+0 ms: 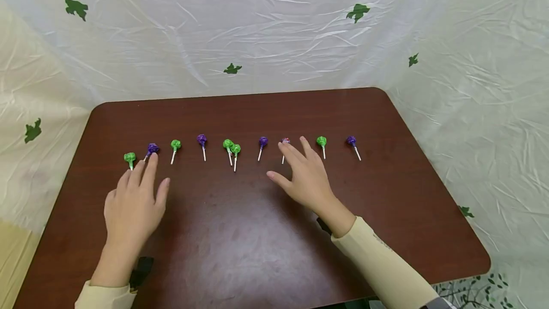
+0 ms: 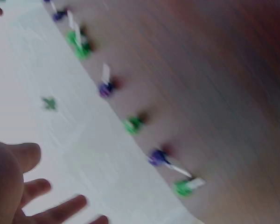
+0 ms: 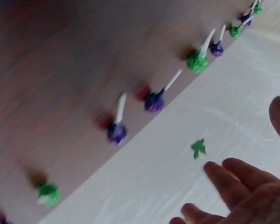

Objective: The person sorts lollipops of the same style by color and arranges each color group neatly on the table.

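Observation:
A row of wrapped lollipops with white sticks lies across the table, some green and some purple. My left hand reaches toward the left end, fingers spread, near a green lollipop and a purple lollipop whose sticks it partly covers. Over the right half, my right hand is spread with its fingertips by a purple lollipop, partly hidden. Beside that hand lies another green lollipop. Both palms look bare in the wrist views, where the left hand and right hand have extended fingers.
Two green lollipops lie against each other mid-row. A purple lollipop ends the row on the right. The brown table has rounded corners. White sheeting with green leaf-shaped patches hangs behind and at the sides.

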The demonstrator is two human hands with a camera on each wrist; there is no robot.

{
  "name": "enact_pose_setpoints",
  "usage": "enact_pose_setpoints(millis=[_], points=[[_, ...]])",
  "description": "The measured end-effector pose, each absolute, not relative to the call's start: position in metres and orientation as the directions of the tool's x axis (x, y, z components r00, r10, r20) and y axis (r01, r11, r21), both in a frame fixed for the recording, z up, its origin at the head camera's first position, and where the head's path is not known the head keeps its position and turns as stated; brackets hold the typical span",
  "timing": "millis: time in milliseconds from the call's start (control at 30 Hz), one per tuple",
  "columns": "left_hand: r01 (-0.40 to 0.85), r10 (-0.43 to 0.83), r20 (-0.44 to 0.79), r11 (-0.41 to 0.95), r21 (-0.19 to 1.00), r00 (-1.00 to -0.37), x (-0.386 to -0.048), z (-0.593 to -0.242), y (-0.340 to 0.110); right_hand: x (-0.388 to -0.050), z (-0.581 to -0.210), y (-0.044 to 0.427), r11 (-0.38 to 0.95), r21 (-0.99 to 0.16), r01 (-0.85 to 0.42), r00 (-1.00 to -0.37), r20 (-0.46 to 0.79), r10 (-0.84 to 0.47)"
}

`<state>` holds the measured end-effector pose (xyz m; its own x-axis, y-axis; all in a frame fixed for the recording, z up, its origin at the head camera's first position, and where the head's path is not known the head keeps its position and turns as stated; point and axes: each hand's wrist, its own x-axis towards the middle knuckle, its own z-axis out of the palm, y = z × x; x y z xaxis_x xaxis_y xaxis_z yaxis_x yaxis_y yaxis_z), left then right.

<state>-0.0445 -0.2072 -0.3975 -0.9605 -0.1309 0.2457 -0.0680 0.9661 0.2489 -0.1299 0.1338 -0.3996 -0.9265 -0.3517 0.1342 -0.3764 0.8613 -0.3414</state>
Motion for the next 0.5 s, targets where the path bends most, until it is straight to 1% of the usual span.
enact_pose_setpoints(millis=[67, 133, 167, 233, 333, 500], points=[[-0.063, -0.154, 0.332, 0.961, 0.271, -0.931, -0.050, -0.398, -0.223, -0.139, -0.398, 0.121, 0.821, -0.389, -0.417, -0.909, 0.176, -0.379], [-0.061, -0.171, 0.360, 0.953, 0.298, -0.917, -0.057, -0.399, -0.240, -0.148, -0.396, 0.105, 0.788, -0.432, -0.438, -0.899, 0.186, -0.398], [-0.068, -0.181, 0.349, 0.947, 0.314, -0.920, -0.060, -0.399, -0.249, -0.153, -0.396, 0.096, 0.775, -0.448, -0.446, -0.894, 0.184, -0.408], [-0.091, -0.200, 0.301, 0.936, 0.340, -0.932, -0.066, -0.399, -0.267, -0.163, -0.395, 0.076, 0.754, -0.482, -0.447, -0.890, 0.159, -0.427], [-0.124, -0.206, 0.194, 0.922, 0.366, -0.959, -0.077, -0.399, -0.288, -0.178, -0.393, 0.042, 0.740, -0.505, -0.445, -0.879, 0.086, -0.469], [-0.155, -0.174, 0.005, 0.890, 0.428, -0.985, -0.094, -0.403, -0.309, -0.193, -0.393, -0.017, 0.713, -0.534, -0.454, -0.839, -0.014, -0.544]])
